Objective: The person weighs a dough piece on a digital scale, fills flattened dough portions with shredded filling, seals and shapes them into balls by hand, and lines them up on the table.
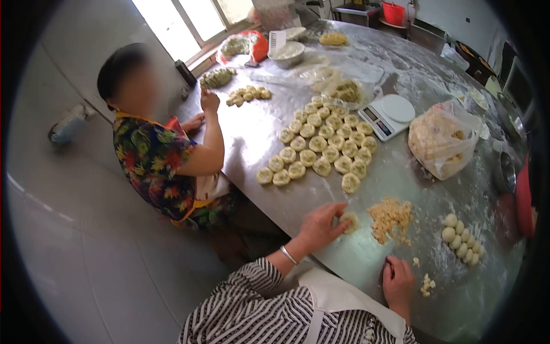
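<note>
My left hand (pixel 322 227), with a silver bangle at the wrist, is closed at the edge of a small flat dough round (pixel 349 222), its thumb and fingers against it on the metal table. My right hand (pixel 397 280) rests lower at the table's near side, its fingers curled inward; whatever may be in them is hidden. Between and above my hands lies a heap of crumbly yellowish filling (pixel 391 221). Small dough bits (pixel 427 285) lie just right of my right hand. Farther right sit several smooth white dough balls (pixel 460 239) in rows.
Many shaped dough rounds (pixel 326 140) cover the middle of the table. Beyond them stand a white kitchen scale (pixel 395 109) and a plastic bag of filling (pixel 444 137). At the left a co-worker (pixel 166 137) sits by another dough group (pixel 248 96). A bowl (pixel 286 54) stands farther back.
</note>
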`<state>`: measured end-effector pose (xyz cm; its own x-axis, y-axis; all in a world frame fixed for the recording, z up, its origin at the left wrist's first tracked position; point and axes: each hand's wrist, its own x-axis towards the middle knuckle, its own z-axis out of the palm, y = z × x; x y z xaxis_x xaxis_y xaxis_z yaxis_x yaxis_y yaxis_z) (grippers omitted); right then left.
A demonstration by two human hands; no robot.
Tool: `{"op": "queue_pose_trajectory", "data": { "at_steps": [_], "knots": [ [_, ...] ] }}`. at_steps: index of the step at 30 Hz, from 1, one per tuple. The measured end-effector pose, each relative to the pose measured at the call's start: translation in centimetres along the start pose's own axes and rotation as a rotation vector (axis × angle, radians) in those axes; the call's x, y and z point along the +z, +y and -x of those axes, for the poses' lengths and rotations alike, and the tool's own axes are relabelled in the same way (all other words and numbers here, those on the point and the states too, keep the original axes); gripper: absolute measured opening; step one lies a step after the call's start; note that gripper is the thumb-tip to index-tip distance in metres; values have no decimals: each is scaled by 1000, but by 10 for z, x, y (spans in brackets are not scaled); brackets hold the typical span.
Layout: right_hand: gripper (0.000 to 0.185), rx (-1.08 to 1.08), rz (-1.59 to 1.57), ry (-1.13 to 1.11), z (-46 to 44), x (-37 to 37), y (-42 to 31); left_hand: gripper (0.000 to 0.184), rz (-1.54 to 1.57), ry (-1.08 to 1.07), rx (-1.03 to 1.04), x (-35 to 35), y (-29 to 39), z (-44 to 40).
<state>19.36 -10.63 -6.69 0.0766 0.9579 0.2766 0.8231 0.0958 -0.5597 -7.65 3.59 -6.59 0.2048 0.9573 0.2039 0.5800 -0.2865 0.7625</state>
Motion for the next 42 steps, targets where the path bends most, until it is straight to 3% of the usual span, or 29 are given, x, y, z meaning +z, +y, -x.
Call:
{"op": "queue_pose_trajectory", "data": {
  "at_steps": [7, 10, 13, 16, 19, 25, 27, 32, 35, 38, 39, 42],
  "knots": [
    [20, -49, -16, 55, 2, 4, 5, 32, -117, -144, -85, -1, 8, 0],
    [22, -54, -15, 48, 1, 1, 2, 31, -45, -109, 44, -6, 17, 7],
    [26, -64, -5, 33, 1, -1, 3, 34, -70, 19, 378, 3, 11, 12],
    [30, 24, -101, -13, 3, -2, 5, 33, -97, -177, 204, 5, 8, 20],
    [32, 90, -241, 17, 4, -7, 3, 30, 351, -188, -129, 11, 8, 23],
    [29, 3, -82, 97, -14, -47, 6, 31, 964, -317, -410, 16, -19, 16],
    [26, -25, -23, 127, -23, -63, 13, 31, 1014, -354, -389, 11, -21, 15],
    [18, -98, 149, 227, -61, -99, 42, 33, 936, -377, -411, 0, -9, 8],
    [10, -166, 260, 329, -96, -117, 67, 36, 794, -283, -350, 4, -2, 10],
    [3, -140, 327, 388, -144, -139, 99, 40, 365, -280, -116, -2, -2, 11],
    [4, -110, 325, 390, -164, -145, 116, 35, 372, -293, -212, -3, 7, 9],
    [13, 23, 337, 429, -250, -155, 175, 30, 3, -349, 186, -2, 12, -7]
  ]
}}
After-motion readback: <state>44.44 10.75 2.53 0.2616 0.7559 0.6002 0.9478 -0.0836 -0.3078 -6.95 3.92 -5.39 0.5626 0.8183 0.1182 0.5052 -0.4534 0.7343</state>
